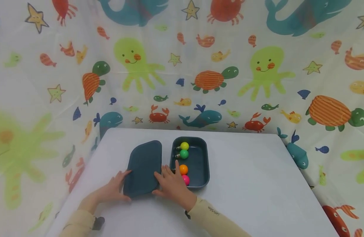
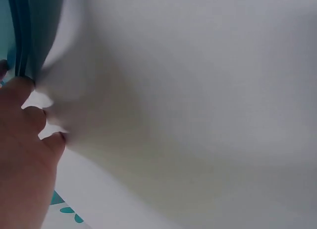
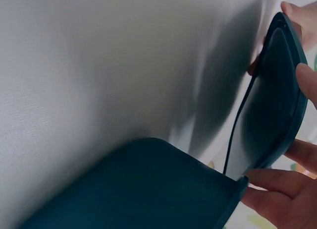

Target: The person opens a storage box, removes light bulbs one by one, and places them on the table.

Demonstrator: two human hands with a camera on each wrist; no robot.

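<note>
Sea-creature-printed cloth [image 1: 170, 33] is hung behind a white tabletop [image 1: 253, 177]. Left of a dark blue box [image 1: 199, 164], a dark blue lid [image 1: 144, 164] is held tilted between two hands. Its left edge is gripped by the fingers of the left hand [image 1: 110, 191]; its right edge is grasped by thumb and finger of the right hand [image 1: 176, 186], whose other fingers are laid at the box's rim. Along the box's left side, yellow [image 1: 184, 146], green [image 1: 184, 154], orange [image 1: 183, 170] and pink bulbs [image 1: 185, 179] are lined up.
</note>
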